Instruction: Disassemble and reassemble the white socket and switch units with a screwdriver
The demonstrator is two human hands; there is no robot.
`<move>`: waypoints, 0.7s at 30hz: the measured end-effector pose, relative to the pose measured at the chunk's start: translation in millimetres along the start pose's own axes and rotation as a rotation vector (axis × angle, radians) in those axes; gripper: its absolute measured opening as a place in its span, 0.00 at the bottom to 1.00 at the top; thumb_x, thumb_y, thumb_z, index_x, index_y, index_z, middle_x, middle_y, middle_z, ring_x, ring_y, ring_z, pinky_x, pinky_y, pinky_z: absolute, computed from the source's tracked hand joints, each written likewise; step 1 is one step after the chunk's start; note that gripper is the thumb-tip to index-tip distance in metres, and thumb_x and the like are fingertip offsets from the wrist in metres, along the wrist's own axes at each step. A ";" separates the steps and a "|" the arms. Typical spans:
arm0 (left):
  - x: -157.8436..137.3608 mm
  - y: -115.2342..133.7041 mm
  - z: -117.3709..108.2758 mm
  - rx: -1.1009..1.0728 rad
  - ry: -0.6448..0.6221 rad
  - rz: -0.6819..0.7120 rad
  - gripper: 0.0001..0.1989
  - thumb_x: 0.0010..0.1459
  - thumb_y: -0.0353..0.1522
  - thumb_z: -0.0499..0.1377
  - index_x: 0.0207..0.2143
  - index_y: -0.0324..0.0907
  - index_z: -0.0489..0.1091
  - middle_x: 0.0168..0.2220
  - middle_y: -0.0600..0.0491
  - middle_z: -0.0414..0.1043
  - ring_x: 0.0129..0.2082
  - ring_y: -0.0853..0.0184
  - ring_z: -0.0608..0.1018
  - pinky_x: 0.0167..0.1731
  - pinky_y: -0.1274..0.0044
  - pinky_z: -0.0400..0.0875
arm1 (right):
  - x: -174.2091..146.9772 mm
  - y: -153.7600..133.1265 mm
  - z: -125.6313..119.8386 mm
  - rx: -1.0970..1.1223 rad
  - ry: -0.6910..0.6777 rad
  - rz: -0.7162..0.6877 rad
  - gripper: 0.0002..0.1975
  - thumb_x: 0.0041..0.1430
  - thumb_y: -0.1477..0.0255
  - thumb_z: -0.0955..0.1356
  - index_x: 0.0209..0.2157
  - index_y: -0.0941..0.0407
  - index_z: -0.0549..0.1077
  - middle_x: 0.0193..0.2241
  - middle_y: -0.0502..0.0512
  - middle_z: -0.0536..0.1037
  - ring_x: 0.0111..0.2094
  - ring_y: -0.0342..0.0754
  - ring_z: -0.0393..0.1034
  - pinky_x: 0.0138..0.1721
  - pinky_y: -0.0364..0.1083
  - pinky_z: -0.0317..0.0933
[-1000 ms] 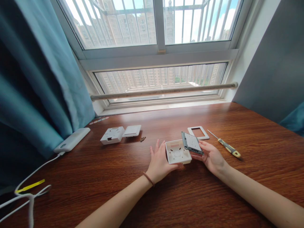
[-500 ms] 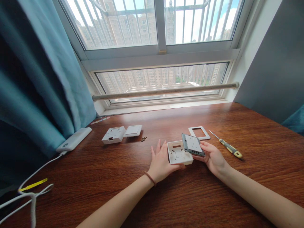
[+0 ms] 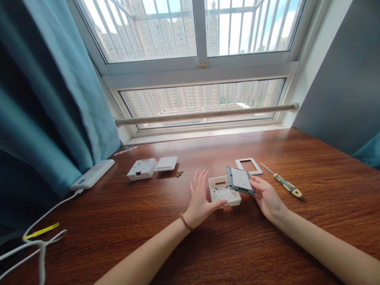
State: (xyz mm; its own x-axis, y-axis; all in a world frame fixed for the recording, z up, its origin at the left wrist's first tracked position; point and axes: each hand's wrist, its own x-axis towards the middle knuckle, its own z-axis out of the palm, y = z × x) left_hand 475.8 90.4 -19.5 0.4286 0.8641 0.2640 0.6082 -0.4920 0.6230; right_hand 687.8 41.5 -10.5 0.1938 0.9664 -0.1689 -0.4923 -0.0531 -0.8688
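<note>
A power socket module with a white face and dark grey edges is in my right hand, gripped at its right side and tilted. It hangs over the right part of a white back box, whose hollow inside faces up on the table. My left hand is at the box's left side with fingers spread. Its thumb reaches across the box's near edge; whether it touches is hard to tell. Behind the module lies a white cover frame.
A screwdriver lies on the right of the wooden table. Left of centre are a second white box, a white switch panel and several screws. A white power bank with a cable sits by the curtain.
My left hand has loosened from the back box, with its fingers lifting and its thumb rising onto the near edge. The socket module in my right hand has hardly moved.
</note>
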 end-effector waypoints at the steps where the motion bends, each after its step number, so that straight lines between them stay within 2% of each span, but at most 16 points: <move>1: 0.1 0.7 -2.5 -0.038 0.023 0.054 0.44 0.44 0.50 0.61 0.60 0.43 0.49 0.63 0.43 0.46 0.64 0.52 0.41 0.60 0.56 0.39 | -0.9 -0.6 1.4 -0.004 -0.033 -0.011 0.09 0.53 0.73 0.67 0.38 0.59 0.73 0.37 0.54 0.79 0.35 0.45 0.73 0.35 0.41 0.65; 3: 0.5 2.0 -7.2 -0.108 0.047 0.149 0.40 0.45 0.49 0.62 0.58 0.45 0.54 0.62 0.46 0.49 0.64 0.54 0.43 0.60 0.58 0.40 | -3.4 -1.1 4.8 -0.018 -0.101 -0.025 0.11 0.53 0.71 0.68 0.40 0.58 0.72 0.38 0.55 0.79 0.36 0.46 0.73 0.37 0.42 0.65; 5: 1.3 2.6 -10.9 -0.172 0.050 0.194 0.41 0.44 0.48 0.63 0.58 0.46 0.54 0.62 0.47 0.50 0.64 0.55 0.44 0.61 0.60 0.41 | -6.4 -0.4 8.3 -0.041 -0.149 -0.030 0.13 0.53 0.70 0.68 0.42 0.57 0.71 0.39 0.55 0.78 0.36 0.46 0.73 0.37 0.43 0.65; 8: 3.6 1.9 -14.2 -0.252 0.011 0.195 0.43 0.43 0.49 0.63 0.59 0.46 0.52 0.62 0.48 0.51 0.64 0.56 0.45 0.61 0.61 0.42 | -9.2 2.7 11.1 -0.072 -0.181 -0.014 0.16 0.53 0.68 0.69 0.43 0.56 0.70 0.39 0.55 0.78 0.33 0.44 0.73 0.33 0.41 0.65; 12: 7.1 -1.3 -16.1 -0.313 -0.050 0.210 0.43 0.41 0.48 0.65 0.58 0.45 0.55 0.61 0.48 0.53 0.64 0.57 0.45 0.62 0.63 0.43 | -8.1 5.6 9.8 -0.097 -0.194 -0.007 0.17 0.52 0.68 0.70 0.44 0.56 0.70 0.36 0.54 0.78 0.30 0.40 0.72 0.27 0.37 0.62; 19: 9.7 -6.0 -15.0 -0.314 -0.041 0.221 0.46 0.36 0.47 0.67 0.57 0.43 0.57 0.59 0.46 0.57 0.64 0.56 0.46 0.61 0.62 0.44 | -4.0 3.4 5.8 -0.148 -0.252 0.020 0.24 0.51 0.68 0.70 0.51 0.53 0.68 0.36 0.53 0.78 0.32 0.42 0.72 0.27 0.38 0.61; 21: 10.6 -6.2 -15.9 -0.302 -0.031 0.225 0.44 0.35 0.48 0.67 0.55 0.43 0.59 0.58 0.46 0.58 0.63 0.55 0.48 0.61 0.62 0.45 | -3.4 3.7 4.6 -0.191 -0.245 -0.018 0.28 0.51 0.67 0.71 0.54 0.53 0.65 0.33 0.52 0.78 0.27 0.41 0.70 0.24 0.38 0.59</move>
State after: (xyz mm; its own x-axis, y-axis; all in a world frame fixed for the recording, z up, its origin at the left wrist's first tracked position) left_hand 466.0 104.3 -8.9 0.5522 0.7317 0.3996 0.2742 -0.6120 0.7418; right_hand 681.4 39.2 -10.9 -0.0211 0.9982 -0.0560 -0.3175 -0.0598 -0.9464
